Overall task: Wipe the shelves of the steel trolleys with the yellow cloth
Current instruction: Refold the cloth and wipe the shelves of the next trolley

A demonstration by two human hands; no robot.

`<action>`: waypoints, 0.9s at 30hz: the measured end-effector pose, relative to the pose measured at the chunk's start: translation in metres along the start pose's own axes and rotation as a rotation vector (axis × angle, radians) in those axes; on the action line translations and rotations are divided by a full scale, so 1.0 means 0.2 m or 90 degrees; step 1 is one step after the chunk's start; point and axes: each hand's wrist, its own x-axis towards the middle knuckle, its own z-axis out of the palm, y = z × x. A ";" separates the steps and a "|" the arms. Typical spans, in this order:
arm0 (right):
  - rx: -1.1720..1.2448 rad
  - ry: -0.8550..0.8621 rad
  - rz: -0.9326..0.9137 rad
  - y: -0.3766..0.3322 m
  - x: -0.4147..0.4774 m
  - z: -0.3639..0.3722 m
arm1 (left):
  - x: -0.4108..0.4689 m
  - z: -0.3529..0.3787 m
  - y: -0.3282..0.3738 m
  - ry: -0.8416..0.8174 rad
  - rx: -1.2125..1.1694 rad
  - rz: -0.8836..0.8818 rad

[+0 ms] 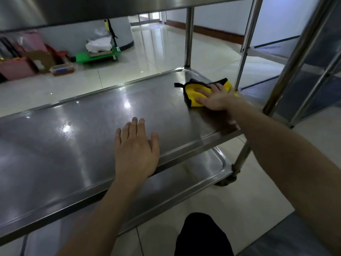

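On middle shelf (83, 137) of steel trolley (189, 37), near far right corner: yellow cloth (191, 91), bunched, dark edging showing. Right hand (217, 98) lies flat on cloth, fingers spread, pressing it to steel, not clenched round it. Left hand (136, 146) released, palm down on bare shelf near front rim, fingers straight, well apart from cloth. Lower shelf (193, 174) visible beneath front rim. Second trolley (302, 43) just beside, at right. Green cart (97, 55) on tiled floor (166, 47) beyond.
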 end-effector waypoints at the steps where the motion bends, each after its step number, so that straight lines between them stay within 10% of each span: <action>1: 0.007 0.004 -0.003 -0.10 0.08 -0.02 | 0.00 0.00 0.00 0.006 -0.003 0.001; 8: 0.002 -0.002 -0.145 -0.70 0.01 0.03 | 0.02 -0.02 -0.01 0.018 0.008 0.000; 15: 0.026 0.021 -0.389 -0.28 -0.73 0.17 | 0.00 0.00 -0.02 0.056 -0.022 -0.012; 21: 0.011 0.002 -0.160 0.27 -0.57 0.09 | 0.00 0.03 -0.02 0.060 -0.012 0.002; 27: 0.006 0.016 -0.068 -0.07 0.06 -0.01 | 0.01 0.02 0.01 0.091 0.005 0.030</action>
